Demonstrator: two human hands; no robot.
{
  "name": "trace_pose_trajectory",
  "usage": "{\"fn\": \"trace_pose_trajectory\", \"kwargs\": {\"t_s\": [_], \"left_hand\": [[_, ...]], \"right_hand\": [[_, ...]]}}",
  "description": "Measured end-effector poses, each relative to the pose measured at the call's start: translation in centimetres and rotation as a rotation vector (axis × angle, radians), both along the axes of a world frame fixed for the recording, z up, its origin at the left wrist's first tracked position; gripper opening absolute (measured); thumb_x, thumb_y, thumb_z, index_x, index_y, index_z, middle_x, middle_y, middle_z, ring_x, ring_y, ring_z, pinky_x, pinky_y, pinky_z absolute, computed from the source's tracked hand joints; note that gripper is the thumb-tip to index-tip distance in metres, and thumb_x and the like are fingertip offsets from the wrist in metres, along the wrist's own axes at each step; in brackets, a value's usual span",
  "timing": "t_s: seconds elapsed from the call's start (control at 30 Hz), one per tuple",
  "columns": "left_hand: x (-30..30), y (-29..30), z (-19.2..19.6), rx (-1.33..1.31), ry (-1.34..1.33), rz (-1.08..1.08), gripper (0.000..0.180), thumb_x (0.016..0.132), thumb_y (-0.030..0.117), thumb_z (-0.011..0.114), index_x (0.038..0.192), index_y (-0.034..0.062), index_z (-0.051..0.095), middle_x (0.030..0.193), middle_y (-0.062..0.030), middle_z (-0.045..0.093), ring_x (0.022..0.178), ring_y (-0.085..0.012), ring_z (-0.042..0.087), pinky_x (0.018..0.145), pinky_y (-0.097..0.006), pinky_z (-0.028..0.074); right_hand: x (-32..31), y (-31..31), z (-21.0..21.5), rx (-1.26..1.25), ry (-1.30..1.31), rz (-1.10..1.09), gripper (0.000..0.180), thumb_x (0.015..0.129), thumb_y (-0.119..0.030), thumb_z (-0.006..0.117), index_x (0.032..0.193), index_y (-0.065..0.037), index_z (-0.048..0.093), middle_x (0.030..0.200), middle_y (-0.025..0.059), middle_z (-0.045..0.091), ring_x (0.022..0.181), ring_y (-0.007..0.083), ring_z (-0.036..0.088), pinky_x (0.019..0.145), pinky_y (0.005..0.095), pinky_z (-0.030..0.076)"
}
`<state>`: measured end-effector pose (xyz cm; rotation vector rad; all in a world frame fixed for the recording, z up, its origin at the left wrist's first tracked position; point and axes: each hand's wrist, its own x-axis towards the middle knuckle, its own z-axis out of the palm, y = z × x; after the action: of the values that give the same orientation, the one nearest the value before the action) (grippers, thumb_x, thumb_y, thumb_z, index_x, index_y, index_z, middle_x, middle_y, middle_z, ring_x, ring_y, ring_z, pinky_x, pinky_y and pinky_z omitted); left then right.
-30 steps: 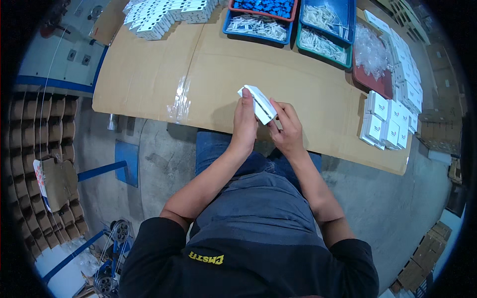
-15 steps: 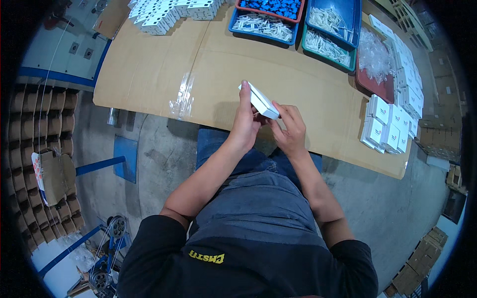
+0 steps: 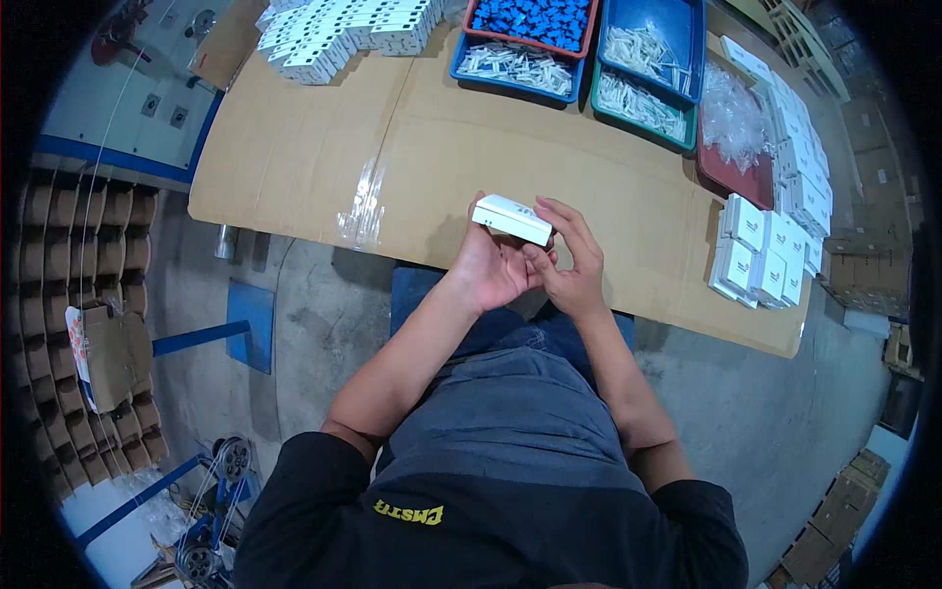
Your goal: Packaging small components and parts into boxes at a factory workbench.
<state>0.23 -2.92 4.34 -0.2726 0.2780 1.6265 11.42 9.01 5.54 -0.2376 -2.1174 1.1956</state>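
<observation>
A flat white plastic box-shaped case (image 3: pixel 512 218) is held above the near edge of the table, between my two hands. Its long side wall faces me, with small dark openings toward the left end. Underneath and around the left end is my left hand (image 3: pixel 489 273), palm turned up, some of its fingers hidden behind the case. My right hand (image 3: pixel 574 263) grips the right end, with the index finger along the top corner and the thumb below. Whether anything small lies between the fingers cannot be made out.
Cardboard covers the table (image 3: pixel 285 167). At the back left stand rows of white cases (image 3: pixel 343 34). Trays hold blue parts (image 3: pixel 535 20), white plugs (image 3: pixel 515 69) and clear plastic bags (image 3: pixel 731 113). Stacked finished-looking white cases (image 3: pixel 760 250) line the right edge. A blue metal stand (image 3: pixel 250 324) is left.
The case has turned from a steep tilt to nearly level, its side wall now toward me. My left palm has rolled upward and its thumb has left the top edge.
</observation>
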Motion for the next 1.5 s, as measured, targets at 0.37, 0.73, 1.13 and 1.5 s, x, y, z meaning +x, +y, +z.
{"fn": "trace_pose_trajectory", "kwargs": {"t_s": [0.37,0.73,1.13,1.5], "left_hand": [[2.2,1.4,2.3,-0.344,0.558,0.174,0.09,0.093,0.084,0.027,0.135,0.0075,0.049,0.123,-0.012,0.059,0.109,-0.0239,0.064,0.095,-0.042,0.053],[2.9,2.0,0.6,-0.418,0.741,0.208,0.083,0.098,0.078,0.026,0.139,0.0087,0.047,0.115,-0.0073,0.061,0.103,-0.0164,0.062,0.085,-0.034,0.054],[2.9,1.7,-0.6,-0.547,0.742,0.135,0.07,0.102,0.069,0.035,0.135,0.0095,0.052,0.117,-0.0042,0.06,0.107,-0.0157,0.059,0.092,-0.033,0.049],[3.8,2.1,-0.5,-0.505,0.563,0.195,0.062,0.102,0.067,0.04,0.129,0.0128,0.056,0.117,-0.0026,0.06,0.111,-0.0169,0.056,0.099,-0.036,0.044]], "right_hand": [[0.1,0.5,0.0,0.105,-0.052,-0.047,0.039,0.08,-0.007,0.077,0.118,-0.006,0.071,0.113,0.0139,0.066,0.1,0.0283,0.064,0.086,0.0349,0.053],[0.3,0.9,-0.3,0.127,-0.14,0.031,0.047,0.082,-0.018,0.077,0.125,-0.002,0.064,0.137,0.0205,0.058,0.123,0.0374,0.061,0.098,0.0424,0.053],[0.2,0.5,-2.9,0.337,-0.124,0.062,0.049,0.092,-0.016,0.064,0.135,0.006,0.055,0.137,0.026,0.059,0.122,0.0398,0.062,0.1,0.0434,0.053],[0.7,0.0,-3.5,0.301,-0.144,-0.013,0.043,0.094,-0.015,0.061,0.131,0.007,0.058,0.126,0.0264,0.065,0.113,0.0396,0.067,0.095,0.0434,0.056]]}}
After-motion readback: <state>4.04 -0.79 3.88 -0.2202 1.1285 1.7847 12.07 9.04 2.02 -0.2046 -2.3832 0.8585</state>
